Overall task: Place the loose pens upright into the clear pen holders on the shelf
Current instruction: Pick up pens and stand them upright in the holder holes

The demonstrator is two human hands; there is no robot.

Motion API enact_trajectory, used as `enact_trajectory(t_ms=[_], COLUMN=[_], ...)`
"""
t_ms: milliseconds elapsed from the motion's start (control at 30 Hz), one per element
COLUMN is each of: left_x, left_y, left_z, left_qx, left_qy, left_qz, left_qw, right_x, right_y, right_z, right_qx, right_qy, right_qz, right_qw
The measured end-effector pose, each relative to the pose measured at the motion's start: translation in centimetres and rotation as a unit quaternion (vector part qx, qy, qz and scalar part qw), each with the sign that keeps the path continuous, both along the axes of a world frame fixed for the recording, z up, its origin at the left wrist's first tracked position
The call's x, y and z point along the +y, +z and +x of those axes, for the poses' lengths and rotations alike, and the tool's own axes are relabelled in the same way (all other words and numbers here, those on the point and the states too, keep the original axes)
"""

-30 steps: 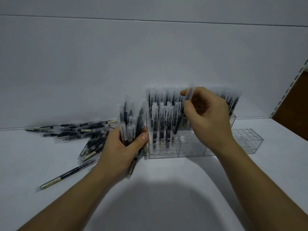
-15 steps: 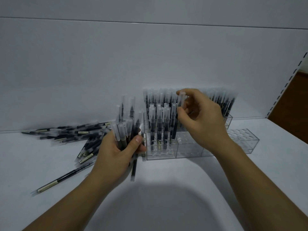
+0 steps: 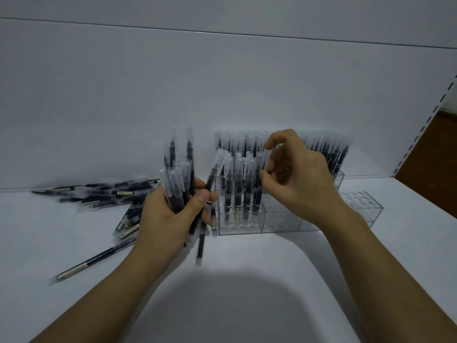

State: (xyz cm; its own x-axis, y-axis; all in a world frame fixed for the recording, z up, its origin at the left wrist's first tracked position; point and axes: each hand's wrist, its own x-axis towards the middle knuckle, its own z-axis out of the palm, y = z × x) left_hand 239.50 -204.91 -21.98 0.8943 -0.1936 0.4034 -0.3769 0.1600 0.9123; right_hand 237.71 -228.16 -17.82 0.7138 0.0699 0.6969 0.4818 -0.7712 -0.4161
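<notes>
My left hand (image 3: 170, 219) grips a bundle of black pens (image 3: 178, 177) with clear caps, held upright just left of the front clear pen holder (image 3: 279, 220). Several pens stand in that holder's left slots. My right hand (image 3: 299, 179) hovers at the holder, fingers loosely spread beside the rightmost standing pen (image 3: 259, 184); the thumb tip touches it and the index finger is lifted off. Behind it, a back holder (image 3: 340, 175) is packed with upright pens. Loose pens (image 3: 106, 194) lie in a pile on the shelf at left.
An empty clear holder (image 3: 363, 206) stands to the right of the front one. A single pen (image 3: 91, 262) lies apart at the front left. The white back wall rises close behind; a slotted shelf upright (image 3: 422, 129) runs along the right side.
My right hand lowered the pen it pinched by the cap into a front-holder slot and its fingers have loosened. The left hand's bundle shifted slightly.
</notes>
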Motion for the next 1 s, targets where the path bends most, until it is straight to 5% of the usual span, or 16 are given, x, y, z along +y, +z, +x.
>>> enact_trajectory(t_ms=[233, 367, 500, 700, 1000], left_x=[0.2, 0.2, 0.0, 0.0, 0.4], left_y=[0.3, 0.4, 0.8, 0.7, 0.5], left_z=[-0.2, -0.4, -0.9, -0.9, -0.2], left_qx=[0.010, 0.015, 0.003, -0.040, 0.044], left_qy=[-0.015, -0.027, -0.033, -0.030, 0.008], left_qz=[0.010, 0.021, 0.031, 0.082, -0.013], left_qw=[1.000, 0.999, 0.999, 0.995, 0.999], right_x=[0.0, 2.1, 5.3, 6.7, 5.0], right_y=[-0.3, -0.4, -1.5, -2.5, -0.8], right_z=[0.0, -0.5, -1.1, -1.3, -1.1], right_qx=[-0.006, -0.086, -0.001, 0.027, -0.047], right_qy=[-0.011, 0.014, 0.103, 0.128, 0.093], right_qz=[-0.044, 0.122, 0.259, 0.244, 0.365], right_qw=[0.999, 0.989, 0.960, 0.961, 0.925])
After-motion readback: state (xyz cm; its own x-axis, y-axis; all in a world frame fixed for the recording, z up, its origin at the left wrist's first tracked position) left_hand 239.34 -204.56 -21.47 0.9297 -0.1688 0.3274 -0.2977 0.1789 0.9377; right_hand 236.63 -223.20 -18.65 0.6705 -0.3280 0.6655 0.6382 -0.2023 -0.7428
